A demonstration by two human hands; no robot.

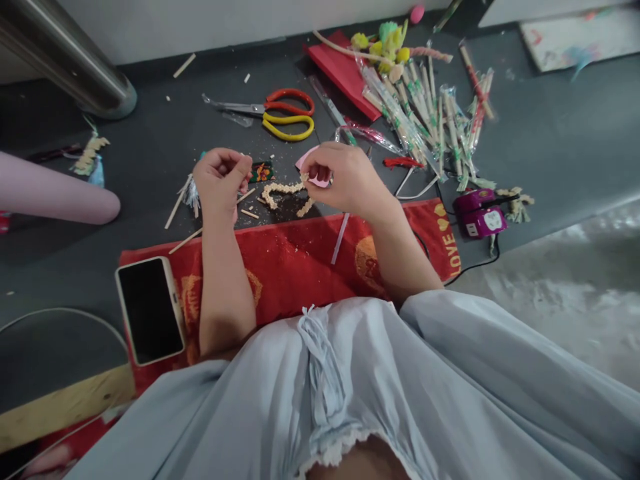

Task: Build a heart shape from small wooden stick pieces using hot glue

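Note:
A cream, knobbly strand [283,189], like small beads strung together, bends across the dark tabletop between my hands. My right hand [345,175] is closed, with an end of this strand at its fingers. Pink paper or card [306,157] shows behind and between those fingers. On the other side, my left hand [220,172] is closed in a pinch of thumb and forefinger; anything in it is too small or hidden to name. Beside it lie a dark patterned piece [263,171] and thin pale sticks [250,214].
Scissors [287,115] with red and yellow handles lie beyond my hands. Wrapped sticks [415,113] are heaped at right, near a purple device [481,212] with a cable. A phone [151,311] rests on the red towel [300,267]. A pink cylinder [55,187] juts in from the left.

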